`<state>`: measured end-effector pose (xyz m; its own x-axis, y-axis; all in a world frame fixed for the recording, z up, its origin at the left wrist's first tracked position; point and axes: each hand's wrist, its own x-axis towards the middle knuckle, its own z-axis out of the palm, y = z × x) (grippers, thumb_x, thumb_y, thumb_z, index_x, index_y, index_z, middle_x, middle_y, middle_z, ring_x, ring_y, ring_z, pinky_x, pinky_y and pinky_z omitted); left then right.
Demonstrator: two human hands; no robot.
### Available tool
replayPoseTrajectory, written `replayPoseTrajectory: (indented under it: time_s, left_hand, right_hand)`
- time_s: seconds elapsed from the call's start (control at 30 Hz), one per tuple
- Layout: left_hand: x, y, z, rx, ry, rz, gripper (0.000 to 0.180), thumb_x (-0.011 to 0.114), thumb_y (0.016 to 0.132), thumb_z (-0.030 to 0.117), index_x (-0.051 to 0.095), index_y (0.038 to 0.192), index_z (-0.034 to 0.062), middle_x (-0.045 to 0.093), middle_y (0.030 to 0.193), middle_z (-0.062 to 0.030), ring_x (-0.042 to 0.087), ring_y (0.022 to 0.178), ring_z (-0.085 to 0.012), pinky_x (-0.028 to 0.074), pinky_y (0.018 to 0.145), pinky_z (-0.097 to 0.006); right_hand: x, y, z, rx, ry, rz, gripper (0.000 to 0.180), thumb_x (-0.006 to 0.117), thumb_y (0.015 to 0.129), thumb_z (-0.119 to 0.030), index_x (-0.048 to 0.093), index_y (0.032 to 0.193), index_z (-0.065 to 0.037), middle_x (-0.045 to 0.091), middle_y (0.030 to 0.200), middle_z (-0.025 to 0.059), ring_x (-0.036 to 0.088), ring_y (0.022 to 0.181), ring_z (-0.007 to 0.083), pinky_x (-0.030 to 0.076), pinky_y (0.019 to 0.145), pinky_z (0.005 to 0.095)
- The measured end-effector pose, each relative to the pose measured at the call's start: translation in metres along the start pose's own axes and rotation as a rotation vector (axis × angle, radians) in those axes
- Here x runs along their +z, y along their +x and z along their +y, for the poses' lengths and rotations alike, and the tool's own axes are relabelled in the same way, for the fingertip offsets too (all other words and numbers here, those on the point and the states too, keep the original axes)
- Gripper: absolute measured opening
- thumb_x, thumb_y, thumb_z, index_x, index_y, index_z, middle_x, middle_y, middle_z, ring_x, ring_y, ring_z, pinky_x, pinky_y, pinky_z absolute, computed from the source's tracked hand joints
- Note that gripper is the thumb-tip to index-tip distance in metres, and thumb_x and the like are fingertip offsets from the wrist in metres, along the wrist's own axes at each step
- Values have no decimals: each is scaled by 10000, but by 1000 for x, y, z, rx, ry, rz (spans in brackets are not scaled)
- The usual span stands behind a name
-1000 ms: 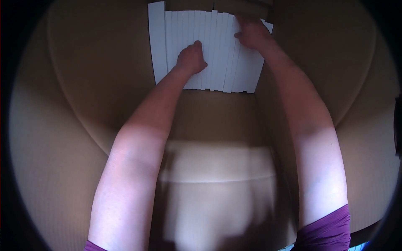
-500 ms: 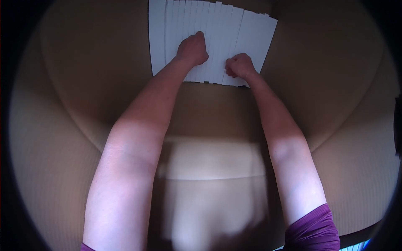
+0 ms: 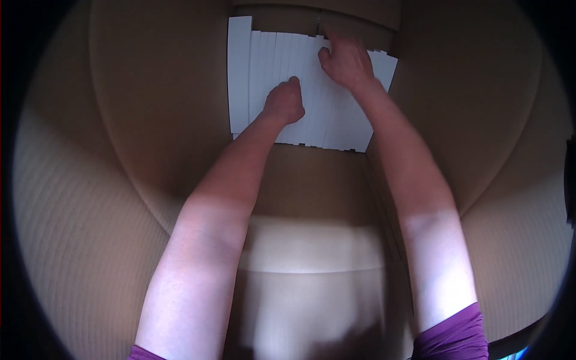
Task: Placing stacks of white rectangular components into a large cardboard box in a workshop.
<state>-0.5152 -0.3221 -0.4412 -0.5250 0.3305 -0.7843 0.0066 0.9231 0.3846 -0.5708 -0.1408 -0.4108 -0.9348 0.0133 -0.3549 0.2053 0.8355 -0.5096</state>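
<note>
Here, white strips [image 3: 315, 111] toward far edge of cardboard box [image 3: 309, 180]; left hand [image 3: 285, 102] curled over them, right hand [image 3: 349, 60] at far ends; cannot tell either grip; uneven push could skew strips.

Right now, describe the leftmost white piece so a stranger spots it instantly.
In the brown cardboard box, find the row of white pieces at the far end. Its leftmost piece is wider than the narrow strips beside it and reaches higher in view.
</note>
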Motion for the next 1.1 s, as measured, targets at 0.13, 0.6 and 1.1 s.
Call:
replayPoseTrajectory:
  time_s: [0.13,0.6,1.1]
  left_hand:
    - [0,0,-2,0,6,1,457,696,737,79,476,1121,-34,628,1058,-259,620,1037,-425,512,909,-484]
    - [-9,0,0,-25,7,-2,552,820,741,256,508,1092,-34,643,1052,-257,629,1047,-405,517,905,-467]
    - [20,9,-8,27,-53,-7,529,817,749,297,519,1040,-29,652,1016,-248,635,1011,-403,515,876,-465]
  right_hand:
    - [12,14,-3,24,-124,-304,529,558,802,-135,551,1321,-35,618,1262,237,589,1159,402,485,990,457]
    - [-43,13,23,399,-186,-356,577,500,946,-456,583,1342,-44,631,1285,207,583,1219,351,446,1067,419]
    - [-26,-3,84,354,-317,-526,666,395,985,-568,685,1196,-6,645,1279,185,601,1198,341,463,1039,420]
